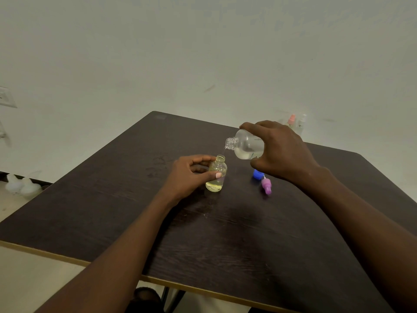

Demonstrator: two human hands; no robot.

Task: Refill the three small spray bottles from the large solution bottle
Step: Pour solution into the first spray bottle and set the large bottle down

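Small spray bottle (217, 177) stands uncapped near the table (112, 211) middle, well away from every edge, much free surface toward me; left hand (188, 175) pinches it; right hand (283, 152) grips the tilted large solution bottle (246, 144) just above; I count one blue cap (256, 174), one purple spray head (266, 186), perhaps two blurred bottles (300, 126) at the far edge.

far bottles (296, 123): blurred | blue cap (256, 174): half behind right hand (284, 152) | socket (5, 97): cut by left edge | floor shapes (20, 185): unclear
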